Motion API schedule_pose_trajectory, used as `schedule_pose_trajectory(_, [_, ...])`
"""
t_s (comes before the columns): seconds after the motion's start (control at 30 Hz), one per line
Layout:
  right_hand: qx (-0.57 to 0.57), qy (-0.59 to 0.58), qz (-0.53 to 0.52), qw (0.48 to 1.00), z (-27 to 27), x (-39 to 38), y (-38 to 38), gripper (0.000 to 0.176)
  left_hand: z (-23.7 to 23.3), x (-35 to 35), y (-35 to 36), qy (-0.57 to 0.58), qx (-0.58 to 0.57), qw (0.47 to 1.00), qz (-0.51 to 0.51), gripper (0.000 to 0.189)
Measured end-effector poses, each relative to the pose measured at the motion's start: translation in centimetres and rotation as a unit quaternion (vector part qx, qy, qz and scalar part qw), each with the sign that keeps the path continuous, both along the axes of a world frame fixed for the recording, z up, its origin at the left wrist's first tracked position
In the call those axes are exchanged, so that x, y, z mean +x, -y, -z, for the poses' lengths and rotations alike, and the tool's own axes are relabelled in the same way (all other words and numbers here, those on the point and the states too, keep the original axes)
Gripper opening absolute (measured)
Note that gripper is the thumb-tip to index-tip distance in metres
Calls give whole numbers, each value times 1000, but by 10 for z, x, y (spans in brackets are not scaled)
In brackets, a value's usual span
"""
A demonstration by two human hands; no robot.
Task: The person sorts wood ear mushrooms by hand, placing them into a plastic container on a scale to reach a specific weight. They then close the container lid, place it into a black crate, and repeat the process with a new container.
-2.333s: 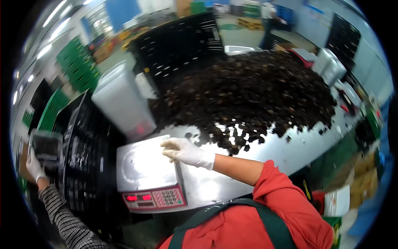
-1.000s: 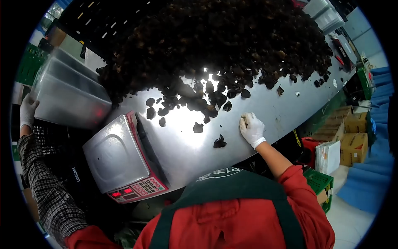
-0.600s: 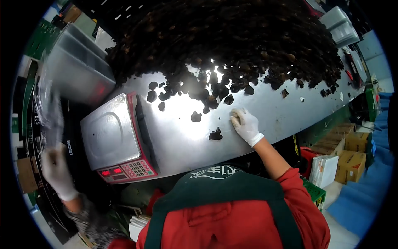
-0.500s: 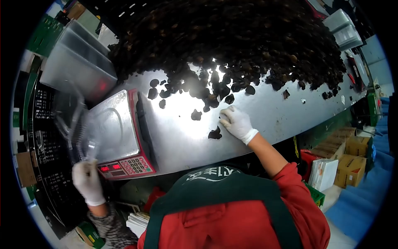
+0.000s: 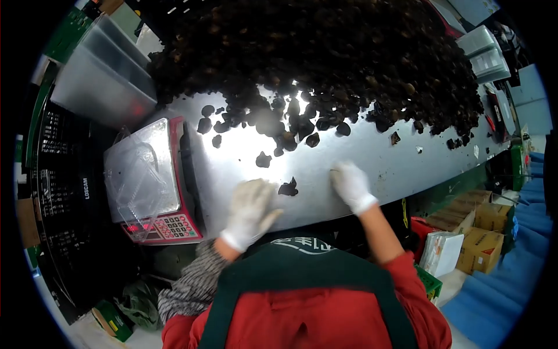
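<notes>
My left hand (image 5: 250, 212), in a white glove, is over the near part of the metal table (image 5: 232, 168). Its fingers are spread, thumb apart, and nothing shows in it. Right of it my gloved right hand (image 5: 351, 189) is above the tabletop with fingers loosely bent and holding nothing visible. Between the hands lies one dark, mushroom-like piece (image 5: 288, 187); another piece (image 5: 263, 160) lies a little farther away. A clear plastic box (image 5: 136, 174) rests on the red-framed scale (image 5: 168, 160), at the left.
A large heap of dark mushroom-like pieces (image 5: 325, 52) covers the back of the table. Stacked clear plastic boxes (image 5: 99, 75) stand behind the scale, with more clear containers (image 5: 487, 58) at the far right. Black crates (image 5: 64, 186) line the left; cardboard boxes (image 5: 479, 247) stand on the floor at right.
The clear plastic box, blurred near my left hand before, now rests on the scale. My left hand has let go and moved right over the table. My right hand has shifted slightly right and nearer.
</notes>
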State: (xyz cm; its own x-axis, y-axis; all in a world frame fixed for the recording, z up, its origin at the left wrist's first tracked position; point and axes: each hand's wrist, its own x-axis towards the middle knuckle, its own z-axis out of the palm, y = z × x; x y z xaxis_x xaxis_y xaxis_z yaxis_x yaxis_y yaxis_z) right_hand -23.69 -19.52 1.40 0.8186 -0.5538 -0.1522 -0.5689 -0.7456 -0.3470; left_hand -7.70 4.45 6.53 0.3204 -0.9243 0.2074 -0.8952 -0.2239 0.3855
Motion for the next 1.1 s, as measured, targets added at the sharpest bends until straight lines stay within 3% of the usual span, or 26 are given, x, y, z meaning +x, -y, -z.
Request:
schedule_pose_trajectory(0.03, [-35, -16, 55, 998, -7, -39, 11, 11, 17, -6, 17, -32, 2, 999, 13, 66])
schedule_pose_trajectory(0.07, [-55, 72, 131, 987, 7, -89, 24, 14, 32, -10, 30, -39, 14, 999, 11, 62])
schedule_pose_trajectory(0.13, [-128, 35, 204, 970, -19, -156, 34, 20, 72, -2, 39, -7, -2, 1000, 22, 52])
schedule_pose_trajectory(0.2, [-94, 58, 238, 965, -11, -194, 38, 29, 87, 16, 42, -20, -61, 998, -10, 45])
schedule_pose_trajectory(0.27, [-97, 118, 143, 978, -10, -161, 38, 31, 83, 43, 54, -25, -70, 995, -69, 49])
schedule_pose_trajectory(0.33, [-50, 138, 114, 983, -17, -81, 35, 38, 67, 71, 79, 8, -57, 993, -106, 74])
schedule_pose_trajectory(0.4, [-65, 138, 44, 987, -20, 2, 39, 58, 48, 97, 110, -5, -18, 995, -98, 110])
schedule_pose_trajectory(0.47, [-73, 227, -5, 971, -17, 78, 47, 65, 42, 119, 137, 2, 47, 992, -116, 130])
schedule_pose_trajectory(0.53, [-117, 144, 19, 983, 0, 130, 49, 70, 36, 131, 152, 20, 156, 980, -126, 125])
schedule_pose_trajectory(0.6, [-114, 117, -2, 986, 21, 150, 43, 71, 47, 129, 143, -2, 174, 979, -106, 118])
schedule_pose_trajectory(0.67, [-69, 91, -73, 991, 13, 139, 8, 69, 57, 108, 114, -12, 83, 995, -53, 106])
schedule_pose_trajectory(0.73, [-50, 187, -152, 969, 27, 109, -25, 67, 65, 77, 79, -37, -6, 999, -12, 87])
schedule_pose_trajectory(0.87, [43, 225, -213, 950, 22, 65, -69, 59, 75, 24, 20, -77, -64, 995, -27, 74])
schedule_pose_trajectory(1.0, [57, 247, -287, 924, 12, 60, -70, 52, 76, 22, 6, -56, -98, 988, -106, 80])
schedule_pose_trajectory(1.1, [43, 273, -257, 926, 5, 97, -45, 50, 71, 41, 12, -33, -112, 984, -137, 91])
